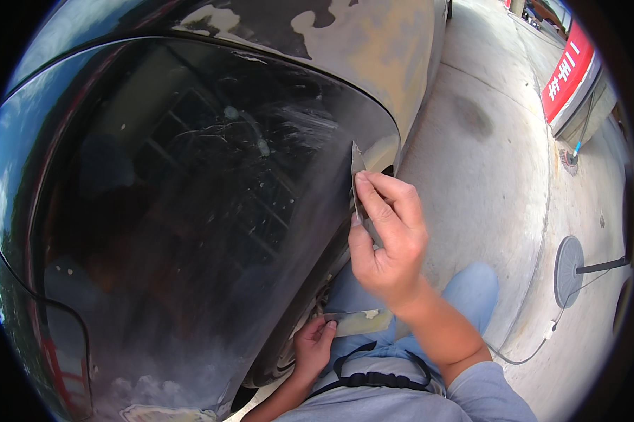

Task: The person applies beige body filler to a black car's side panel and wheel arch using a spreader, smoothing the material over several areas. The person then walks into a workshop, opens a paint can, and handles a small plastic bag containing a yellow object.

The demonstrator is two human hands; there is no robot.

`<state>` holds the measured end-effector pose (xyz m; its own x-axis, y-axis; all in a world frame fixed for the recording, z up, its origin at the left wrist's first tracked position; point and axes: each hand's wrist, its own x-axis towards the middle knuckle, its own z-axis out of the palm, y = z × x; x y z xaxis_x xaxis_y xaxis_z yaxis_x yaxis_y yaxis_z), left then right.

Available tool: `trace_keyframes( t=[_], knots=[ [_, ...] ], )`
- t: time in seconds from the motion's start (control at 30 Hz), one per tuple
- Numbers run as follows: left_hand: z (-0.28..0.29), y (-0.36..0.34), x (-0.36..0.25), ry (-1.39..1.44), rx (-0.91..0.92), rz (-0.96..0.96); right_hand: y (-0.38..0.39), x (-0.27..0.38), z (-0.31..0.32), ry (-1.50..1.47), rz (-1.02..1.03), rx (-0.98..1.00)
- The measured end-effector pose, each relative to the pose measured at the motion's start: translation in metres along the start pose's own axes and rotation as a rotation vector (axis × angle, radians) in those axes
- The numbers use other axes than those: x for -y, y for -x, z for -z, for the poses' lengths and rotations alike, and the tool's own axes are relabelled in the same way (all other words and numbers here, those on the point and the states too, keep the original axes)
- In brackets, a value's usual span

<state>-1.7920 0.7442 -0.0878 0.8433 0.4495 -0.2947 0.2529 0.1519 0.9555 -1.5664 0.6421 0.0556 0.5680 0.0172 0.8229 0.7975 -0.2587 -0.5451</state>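
Observation:
My right hand (396, 243) pinches a thin metal putty spreader (357, 160), held nearly upright by the edge of a glossy black car panel (190, 232). Whether its blade touches the panel, I cannot tell. Lower down, in front of my lap, my left hand (313, 346) is closed on one end of a flat putty plate (365, 322) with pale yellowish paste on it. White scuffs and dusty smears mark the black panel. Beyond a curved seam lies a grey, sanded body panel (401, 49) with tan and bare patches.
A wheel (283, 362) shows under the panel's edge, beside my legs. To the right lies concrete ground (486, 190). On it stand a round grey base (568, 272) with a dark pole, a cable (521, 362) and a red sign (568, 74).

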Motion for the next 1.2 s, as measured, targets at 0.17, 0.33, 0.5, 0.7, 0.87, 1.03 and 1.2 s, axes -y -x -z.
trace_keyframes(
  t=[0.17, 0.33, 0.5, 0.7, 0.87, 1.03, 1.2],
  knots=[
    [-0.008, -0.003, -0.015, 0.006, 0.007, 0.019, -0.008, 0.023, -0.001, 0.015, 0.125, 0.03],
    [-0.014, -0.001, -0.03, -0.217, -0.04, -0.094, -0.001, 0.048, 0.026, -0.248, 0.236, 0.141],
    [-0.01, 0.005, -0.036, -0.076, 0.0, -0.011, 0.012, -0.001, 0.084, -0.553, -0.107, 0.524],
    [-0.016, 0.001, -0.036, 0.052, -0.077, -0.081, 0.048, -0.035, 0.142, -0.628, -0.325, 1.051],
    [-0.017, 0.002, -0.033, 0.204, -0.081, -0.037, 0.059, -0.09, 0.15, -0.026, -0.329, 1.134],
    [-0.007, 0.001, -0.028, 0.108, -0.026, 0.023, 0.052, -0.173, 0.092, 0.305, -0.215, 0.588],
    [0.0, 0.001, -0.025, 0.073, -0.013, 0.006, 0.028, -0.201, 0.062, 0.36, -0.151, 0.375]
  ],
)
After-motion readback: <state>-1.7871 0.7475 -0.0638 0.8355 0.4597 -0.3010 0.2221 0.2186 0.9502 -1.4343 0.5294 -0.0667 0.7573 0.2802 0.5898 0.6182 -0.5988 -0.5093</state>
